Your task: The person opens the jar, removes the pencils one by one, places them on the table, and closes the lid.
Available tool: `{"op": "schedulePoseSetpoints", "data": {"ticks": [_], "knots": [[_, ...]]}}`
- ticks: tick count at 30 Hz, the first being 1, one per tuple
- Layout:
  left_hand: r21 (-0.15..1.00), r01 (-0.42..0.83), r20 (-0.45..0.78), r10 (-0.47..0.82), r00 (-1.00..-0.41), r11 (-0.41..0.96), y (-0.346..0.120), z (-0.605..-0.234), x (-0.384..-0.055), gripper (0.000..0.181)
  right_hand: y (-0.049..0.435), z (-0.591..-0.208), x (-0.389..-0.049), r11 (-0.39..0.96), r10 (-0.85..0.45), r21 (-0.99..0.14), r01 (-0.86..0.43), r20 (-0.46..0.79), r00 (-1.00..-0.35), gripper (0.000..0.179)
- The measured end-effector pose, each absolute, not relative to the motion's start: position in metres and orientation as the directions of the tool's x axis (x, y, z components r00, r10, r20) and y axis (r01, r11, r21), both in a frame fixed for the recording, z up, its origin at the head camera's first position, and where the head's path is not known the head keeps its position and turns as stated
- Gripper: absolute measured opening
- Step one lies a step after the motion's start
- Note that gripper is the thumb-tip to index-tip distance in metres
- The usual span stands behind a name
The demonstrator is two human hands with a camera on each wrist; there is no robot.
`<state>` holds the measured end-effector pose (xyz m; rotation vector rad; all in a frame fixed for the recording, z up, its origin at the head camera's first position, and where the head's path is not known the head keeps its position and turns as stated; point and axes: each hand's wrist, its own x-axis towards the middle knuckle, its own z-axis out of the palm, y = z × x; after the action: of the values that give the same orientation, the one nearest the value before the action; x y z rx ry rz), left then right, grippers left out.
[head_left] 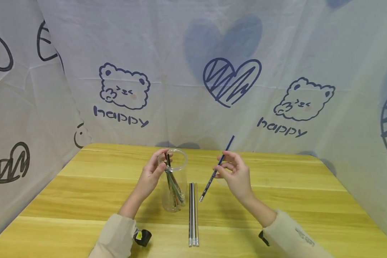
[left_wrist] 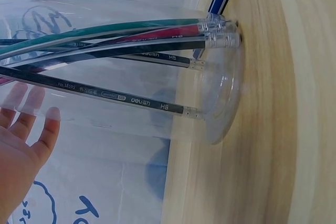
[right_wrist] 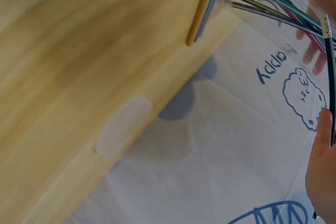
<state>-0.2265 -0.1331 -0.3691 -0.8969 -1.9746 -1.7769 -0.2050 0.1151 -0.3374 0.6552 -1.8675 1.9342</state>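
A tall clear plastic jar (head_left: 174,186) holds several pencils (left_wrist: 157,100) with their eraser ends down. Near its rim, my left hand (head_left: 152,175) grips the jar from the left side. To the right of it, my right hand (head_left: 237,175) pinches a dark blue pencil (head_left: 211,181) between thumb and fingers. That pencil hangs at a slant above the table, its eraser end low and towards the jar. Beside the jar, several pencils (head_left: 193,215) lie side by side on the table, eraser ends towards me.
The wooden table (head_left: 293,200) has a patterned white cloth (head_left: 174,118) behind it and at both sides. A pale oval patch (right_wrist: 124,127) shows near the table's far edge. A black wrist device (head_left: 143,238) sits by the left sleeve.
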Motion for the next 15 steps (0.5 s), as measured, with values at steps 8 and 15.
{"op": "schedulePoseSetpoints", "data": {"ticks": [8,15], "knots": [[0.768,0.64,0.622,0.221,-0.751,0.013,-0.133,-0.369,-0.227,0.044,0.12,-0.35,-0.204,-0.024,-0.085,-0.892,-0.452,0.452,-0.888,0.044],[0.758,0.653,0.638,0.214,-0.74,-0.003,-0.132,-0.37,-0.228,0.038,0.122,-0.358,-0.204,-0.018,-0.101,-0.925,-0.38,0.379,-0.92,0.045]]}}
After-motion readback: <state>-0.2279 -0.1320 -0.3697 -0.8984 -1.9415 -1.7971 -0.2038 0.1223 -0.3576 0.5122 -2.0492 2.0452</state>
